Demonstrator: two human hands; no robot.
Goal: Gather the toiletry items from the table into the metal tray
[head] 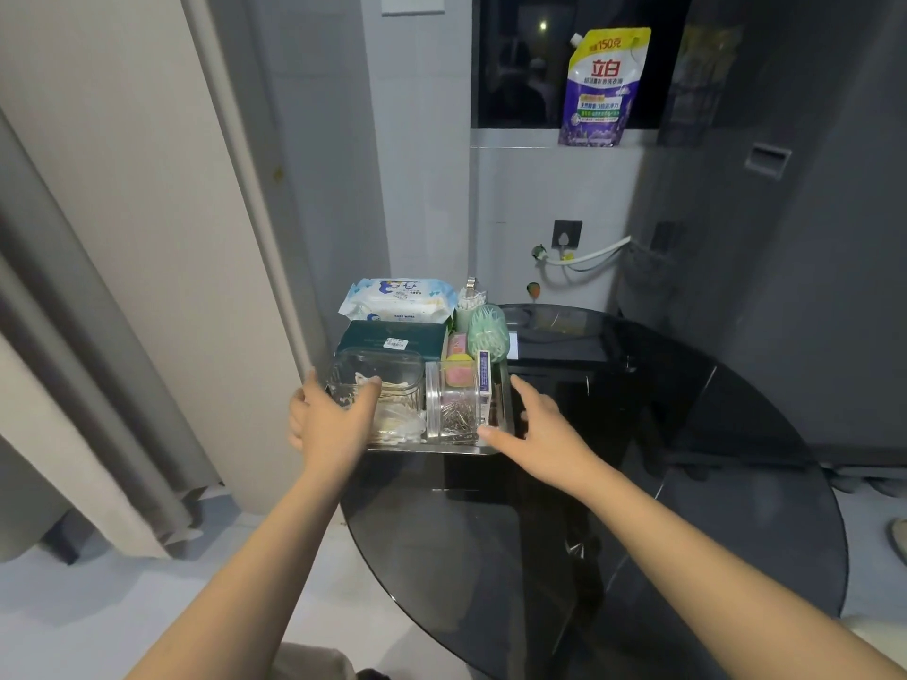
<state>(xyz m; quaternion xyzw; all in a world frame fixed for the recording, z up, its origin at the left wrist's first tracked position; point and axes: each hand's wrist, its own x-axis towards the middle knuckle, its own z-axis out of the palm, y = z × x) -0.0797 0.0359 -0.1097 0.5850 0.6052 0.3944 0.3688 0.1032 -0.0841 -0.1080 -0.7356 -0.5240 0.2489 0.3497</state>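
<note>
The metal tray (441,450) sits at the left edge of a round dark glass table (638,532). It holds a clear box of cotton swabs (392,385), a clear jar of metal pins (456,409), a dark green box (392,338), a pack of baby wipes (397,299), a green bag of floss picks (487,332), a pink item (460,374) and a purple-and-white box (484,380). My left hand (329,419) is at the tray's left side, thumb on the clear box. My right hand (535,424) is at the right side, fingers straight, thumb near the rim.
A beige curtain (98,336) hangs to the left. A purple detergent pouch (603,85) stands on the window ledge behind. A white hose (589,255) and a wall socket (567,233) are on the tiled wall. The rest of the table top reflects dark shapes.
</note>
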